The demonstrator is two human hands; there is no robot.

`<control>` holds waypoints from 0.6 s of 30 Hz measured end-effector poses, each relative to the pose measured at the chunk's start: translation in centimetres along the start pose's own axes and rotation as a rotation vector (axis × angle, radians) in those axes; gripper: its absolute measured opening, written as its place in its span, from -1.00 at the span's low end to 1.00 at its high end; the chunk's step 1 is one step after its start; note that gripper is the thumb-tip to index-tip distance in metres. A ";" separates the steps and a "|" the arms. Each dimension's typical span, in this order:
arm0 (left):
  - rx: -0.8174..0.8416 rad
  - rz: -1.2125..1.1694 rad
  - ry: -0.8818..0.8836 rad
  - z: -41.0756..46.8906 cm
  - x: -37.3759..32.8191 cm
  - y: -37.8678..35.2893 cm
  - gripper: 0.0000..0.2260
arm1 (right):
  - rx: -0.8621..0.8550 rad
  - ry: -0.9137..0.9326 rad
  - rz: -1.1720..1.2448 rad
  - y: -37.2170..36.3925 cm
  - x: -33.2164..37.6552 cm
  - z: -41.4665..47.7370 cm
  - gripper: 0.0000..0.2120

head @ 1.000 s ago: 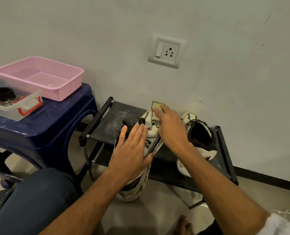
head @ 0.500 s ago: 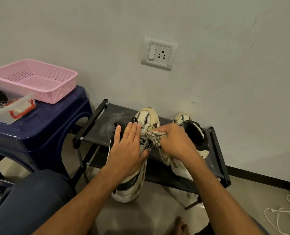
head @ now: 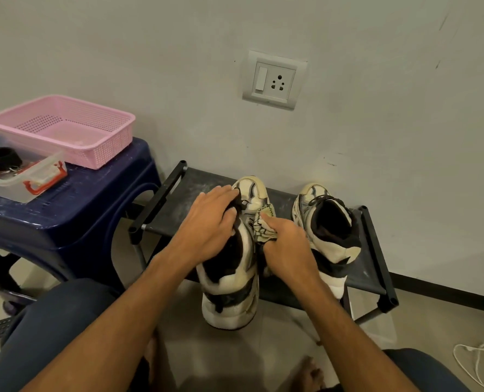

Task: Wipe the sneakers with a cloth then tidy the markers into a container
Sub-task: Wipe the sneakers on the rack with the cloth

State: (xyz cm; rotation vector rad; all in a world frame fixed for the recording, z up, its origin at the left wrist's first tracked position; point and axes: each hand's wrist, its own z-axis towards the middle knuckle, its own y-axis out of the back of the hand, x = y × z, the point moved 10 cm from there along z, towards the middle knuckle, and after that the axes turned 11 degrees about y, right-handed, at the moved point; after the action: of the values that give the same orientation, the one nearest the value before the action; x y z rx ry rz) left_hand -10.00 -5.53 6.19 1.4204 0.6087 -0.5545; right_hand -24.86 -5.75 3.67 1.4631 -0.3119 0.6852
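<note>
Two cream-and-black sneakers stand on a low black rack (head: 373,281). The left sneaker (head: 232,292) overhangs the rack's front edge. My left hand (head: 206,224) rests on its laces and tongue, fingers lying over the top. My right hand (head: 286,247) grips a small cream cloth (head: 264,222) with a zigzag edge and presses it against the right side of that sneaker. The right sneaker (head: 325,230) stands untouched beside my right hand. No markers are in sight.
A pink mesh basket (head: 93,154) and a clear lidded box (head: 28,188) with red clips sit on a blue plastic stool (head: 79,222) at left. A wall socket (head: 274,80) is above the rack. White cables (head: 478,360) lie on the floor at right. My knees and bare feet fill the foreground.
My right hand has drawn the cloth back from the toe to the sneaker's right side. My left hand has slid forward up onto the laces.
</note>
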 end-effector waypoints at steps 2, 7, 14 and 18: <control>0.058 -0.108 0.061 0.0 0.6 0.9 -0.62 | 0.030 -0.049 0.015 -0.1 -1.1 0.1 -0.37; 0.246 -0.120 0.087 -0.6 1.3 -0.2 -0.47 | 0.047 -0.068 0.027 -0.1 -2.0 0.5 -0.41; 0.332 -0.007 0.079 -1.0 1.7 -3.1 -0.11 | 0.046 -0.088 0.018 -0.3 -2.5 1.1 -0.54; 0.201 0.087 0.104 -0.7 1.6 -3.0 -0.16 | 0.045 -0.085 0.035 -0.2 -2.4 1.1 -0.58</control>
State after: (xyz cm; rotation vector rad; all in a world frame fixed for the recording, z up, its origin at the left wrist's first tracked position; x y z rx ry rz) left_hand -10.92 -5.02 2.83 1.6657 0.5822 -0.4850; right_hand -26.34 -7.41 2.19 1.5354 -0.3907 0.6631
